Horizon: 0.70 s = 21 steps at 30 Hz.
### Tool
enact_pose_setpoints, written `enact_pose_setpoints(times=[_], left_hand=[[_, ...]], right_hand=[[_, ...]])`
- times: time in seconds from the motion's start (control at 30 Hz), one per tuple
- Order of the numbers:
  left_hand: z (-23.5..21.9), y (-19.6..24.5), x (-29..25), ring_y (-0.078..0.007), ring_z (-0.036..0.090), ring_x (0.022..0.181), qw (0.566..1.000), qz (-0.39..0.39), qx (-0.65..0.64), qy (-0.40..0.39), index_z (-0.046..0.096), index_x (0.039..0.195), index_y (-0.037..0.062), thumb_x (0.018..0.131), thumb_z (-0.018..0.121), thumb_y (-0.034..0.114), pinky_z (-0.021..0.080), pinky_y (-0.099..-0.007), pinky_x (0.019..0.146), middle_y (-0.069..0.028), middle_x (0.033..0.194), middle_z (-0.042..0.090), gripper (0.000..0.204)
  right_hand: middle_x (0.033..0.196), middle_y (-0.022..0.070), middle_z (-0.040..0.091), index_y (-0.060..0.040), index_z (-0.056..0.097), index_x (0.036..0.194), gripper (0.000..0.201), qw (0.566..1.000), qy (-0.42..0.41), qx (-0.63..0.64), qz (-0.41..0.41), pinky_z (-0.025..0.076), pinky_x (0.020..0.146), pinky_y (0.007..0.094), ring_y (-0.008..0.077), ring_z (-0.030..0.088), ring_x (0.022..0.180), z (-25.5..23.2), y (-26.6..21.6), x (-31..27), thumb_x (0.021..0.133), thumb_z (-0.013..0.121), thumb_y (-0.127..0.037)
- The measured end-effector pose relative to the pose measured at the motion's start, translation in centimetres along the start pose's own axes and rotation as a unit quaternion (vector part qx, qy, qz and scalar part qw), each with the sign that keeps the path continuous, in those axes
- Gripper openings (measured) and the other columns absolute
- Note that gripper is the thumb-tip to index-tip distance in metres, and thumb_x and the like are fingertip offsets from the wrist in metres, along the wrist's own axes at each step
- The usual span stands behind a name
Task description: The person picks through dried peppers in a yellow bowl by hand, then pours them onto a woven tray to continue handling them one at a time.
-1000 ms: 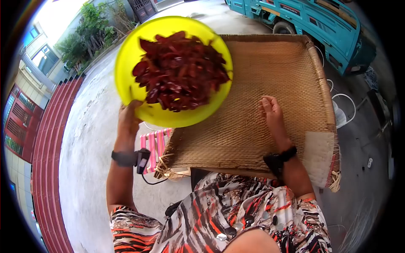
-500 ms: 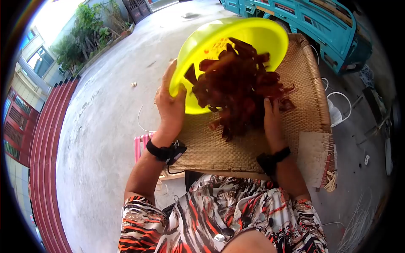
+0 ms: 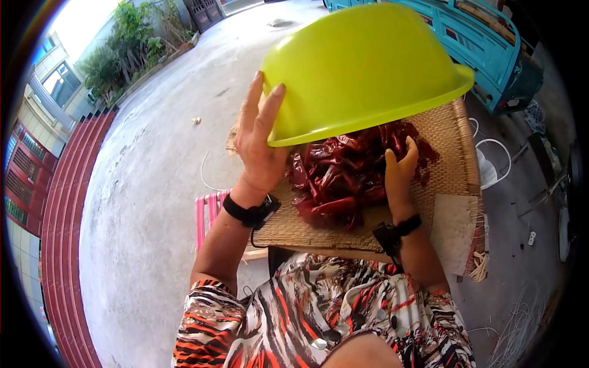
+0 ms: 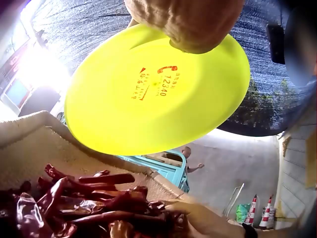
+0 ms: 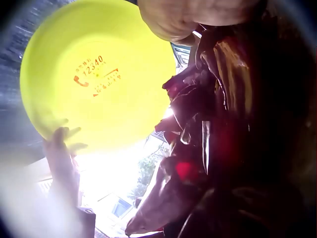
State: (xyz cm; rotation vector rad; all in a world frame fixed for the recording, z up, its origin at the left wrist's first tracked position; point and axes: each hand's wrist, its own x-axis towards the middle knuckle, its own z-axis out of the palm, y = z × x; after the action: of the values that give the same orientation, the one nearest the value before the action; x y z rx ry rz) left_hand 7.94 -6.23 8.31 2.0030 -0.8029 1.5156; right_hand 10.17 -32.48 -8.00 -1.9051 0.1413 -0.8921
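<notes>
The yellow basin (image 3: 362,73) is tipped over above the woven tray (image 3: 448,132), its underside facing the head camera. My left hand (image 3: 261,144) grips its left rim, fingers spread on the outside. Red print shows on the basin's bare inner face (image 4: 158,91) in the left wrist view. Dark red dried peppers (image 3: 343,178) lie in a heap on the tray, partly hidden by the basin. At the heap's right side my right hand (image 3: 402,175) rests against the peppers, thumb and fingers apart. Peppers (image 5: 183,104) hang close below that hand in the right wrist view.
A teal cargo vehicle (image 3: 472,46) stands beyond the tray. Striped pink cloth (image 3: 208,211) is at its near left, a pale bucket (image 3: 486,168) at its right. Red steps (image 3: 73,202) run along the left. The left wrist view shows a person (image 4: 186,152) in the distance.
The basin has moved right and tipped over, and its peppers have dropped onto the tray. My left hand has moved right with the rim; my right hand is now against the heap.
</notes>
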Motion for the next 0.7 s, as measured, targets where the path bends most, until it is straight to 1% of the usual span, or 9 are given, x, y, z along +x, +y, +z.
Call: enact_pose_setpoints(times=[0.17,0.23,0.3,0.33,0.43,0.5,0.6,0.63,0.7], left_hand=[[0.3,0.8,0.1,-0.0231,0.057,0.117,0.985,-0.110,-0.080,0.104,0.051,0.130,-0.0027,0.092,0.059,0.006,0.051,-0.0285,0.083,-0.0187,0.133,0.055,0.040],[0.6,1.4,-1.0,-0.0181,0.057,0.111,0.932,-0.290,-0.184,0.116,0.052,0.128,-0.0040,0.092,0.060,0.006,0.049,-0.0295,0.087,-0.0136,0.126,0.059,0.039],[0.6,3.0,-0.6,-0.0183,0.059,0.107,0.872,-0.401,-0.257,0.118,0.053,0.128,-0.0023,0.090,0.061,0.006,0.049,-0.0306,0.088,-0.0133,0.124,0.059,0.039],[0.9,4.0,-0.3,-0.0221,0.060,0.103,0.791,-0.469,-0.364,0.149,0.054,0.126,0.0000,0.089,0.063,0.006,0.049,-0.0308,0.089,-0.0142,0.118,0.061,0.039],[1.7,4.0,-2.0,-0.0298,0.058,0.109,0.841,-0.446,-0.304,-0.020,0.048,0.132,0.0012,0.087,0.066,0.005,0.048,-0.0358,0.093,-0.0150,0.122,0.059,0.049],[2.6,4.4,-3.0,-0.0320,0.057,0.113,0.810,-0.447,-0.372,-0.073,0.044,0.135,0.0021,0.089,0.065,0.009,0.047,-0.0385,0.096,-0.0153,0.126,0.057,0.051],[4.9,5.3,-5.2,-0.0260,0.056,0.116,0.581,-0.462,-0.669,-0.045,0.042,0.138,0.0038,0.100,0.050,0.034,0.043,-0.0413,0.100,-0.0138,0.132,0.054,0.050],[4.9,4.4,-6.6,-0.0227,0.055,0.119,0.623,-0.476,-0.590,-0.193,0.047,0.136,0.0037,0.102,0.036,0.046,0.042,-0.0412,0.101,-0.0122,0.133,0.054,0.055],[5.1,5.1,-8.8,-0.0241,0.055,0.118,0.725,-0.404,-0.414,-0.373,0.049,0.135,0.0062,0.102,0.040,0.046,0.040,-0.0393,0.103,-0.0107,0.130,0.056,0.052]], right_hand=[[0.139,0.0215,0.040,0.0052,0.035,0.138,0.057,0.985,0.052,-0.048,-0.155,0.030,0.109,0.0419,0.0336,0.038,0.129,-1.9,-4.5,0.3,0.090,0.061,-0.012],[0.138,0.0213,0.040,0.0054,0.035,0.138,0.057,0.988,0.038,0.049,-0.138,0.031,0.108,0.0414,0.0328,0.039,0.127,-2.4,-5.6,0.3,0.091,0.062,-0.013],[0.126,0.0155,0.050,0.0028,0.035,0.140,0.058,0.978,-0.007,0.208,-0.016,0.043,0.095,0.0342,0.0225,0.051,0.111,-2.6,-6.9,0.1,0.091,0.063,-0.012],[0.121,0.0131,0.054,0.0017,0.038,0.138,0.054,0.948,-0.030,0.316,0.009,0.047,0.089,0.0315,0.0197,0.055,0.104,-2.6,-8.1,0.4,0.091,0.062,-0.012],[0.113,0.0084,0.060,-0.0015,0.045,0.131,0.043,0.859,-0.061,0.482,0.158,0.052,0.075,0.0276,0.0157,0.062,0.092,-3.1,-7.9,1.5,0.092,0.060,-0.012],[0.110,0.0066,0.061,-0.0038,0.049,0.127,0.038,0.824,-0.052,0.517,0.226,0.054,0.070,0.0278,0.0151,0.064,0.090,-3.5,-6.1,2.0,0.092,0.059,-0.013],[0.106,0.0046,0.064,-0.0071,0.053,0.122,0.032,0.811,-0.009,0.537,0.231,0.057,0.063,0.0283,0.0145,0.065,0.087,-4.7,-5.1,2.2,0.091,0.059,-0.015],[0.104,0.0040,0.065,-0.0079,0.055,0.119,0.030,0.807,0.011,0.547,0.223,0.056,0.061,0.0272,0.0140,0.066,0.083,-5.5,-6.6,2.0,0.091,0.060,-0.016],[0.101,0.0036,0.067,-0.0090,0.058,0.117,0.028,0.796,0.042,0.562,0.221,0.057,0.058,0.0277,0.0139,0.066,0.078,-7.2,-6.9,2.0,0.090,0.061,-0.017]])
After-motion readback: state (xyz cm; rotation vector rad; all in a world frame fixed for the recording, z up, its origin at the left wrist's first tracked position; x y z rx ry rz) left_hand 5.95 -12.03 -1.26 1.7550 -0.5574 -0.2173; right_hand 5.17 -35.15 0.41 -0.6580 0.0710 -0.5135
